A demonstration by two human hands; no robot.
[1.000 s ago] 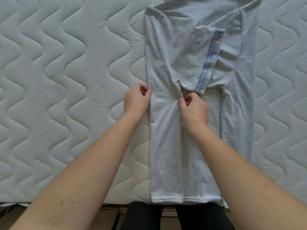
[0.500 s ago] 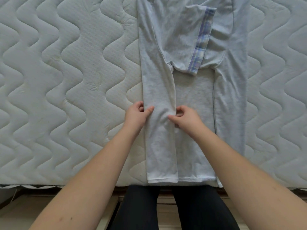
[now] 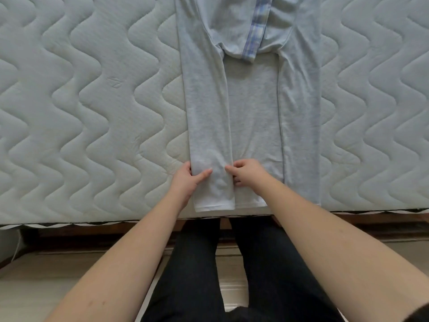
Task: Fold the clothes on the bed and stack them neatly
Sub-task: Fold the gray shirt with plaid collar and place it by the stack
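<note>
A pale grey-blue T-shirt (image 3: 253,108) lies flat on the quilted mattress (image 3: 92,101), its hem at the near edge. Both side panels are folded in toward the middle, and a sleeve with a blue plaid cuff (image 3: 255,31) lies across the chest. My left hand (image 3: 189,182) pinches the outer edge of the left folded panel near the hem, thumb on top. My right hand (image 3: 247,171) pinches the inner edge of the same panel, fingers curled on the cloth. The shirt's collar end is out of frame at the top.
The mattress's near edge (image 3: 116,217) runs across the frame below the hem, with a dark wooden bed frame (image 3: 383,226) under it. My legs in dark trousers (image 3: 232,275) stand against the bed over a light floor (image 3: 46,275).
Both hands have slid down the left folded panel from the sleeve area to near the hem, staying on its two edges. The view has tilted down toward the bed's edge.
</note>
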